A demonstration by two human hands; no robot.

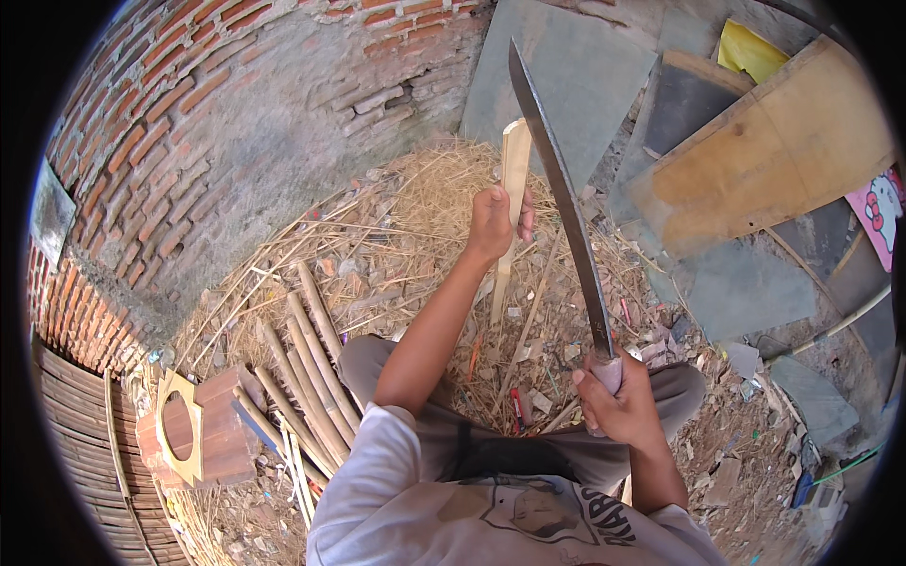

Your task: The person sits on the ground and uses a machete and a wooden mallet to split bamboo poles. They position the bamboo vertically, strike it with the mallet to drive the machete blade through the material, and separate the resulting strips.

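Observation:
My left hand (493,224) is closed around a pale strip of split wood or bamboo (515,156), held nearly upright in front of me. The strip's lower end reaches down toward the littered ground. In my right hand (618,401) is the handle of a machete (569,203), wrapped in something pale and purplish. Its long dark blade points up and away, leaning left, with the tip beyond the strip's top. In this view the blade passes just right of the strip; I cannot tell whether they touch.
Several bamboo poles (307,363) lie at my left by a brown board with a round hole (177,426). Straw and chips (425,208) cover the ground ahead. A brick wall (217,141) rises at the far left. Grey sheets (557,71) and a tan panel (764,141) lean at the right.

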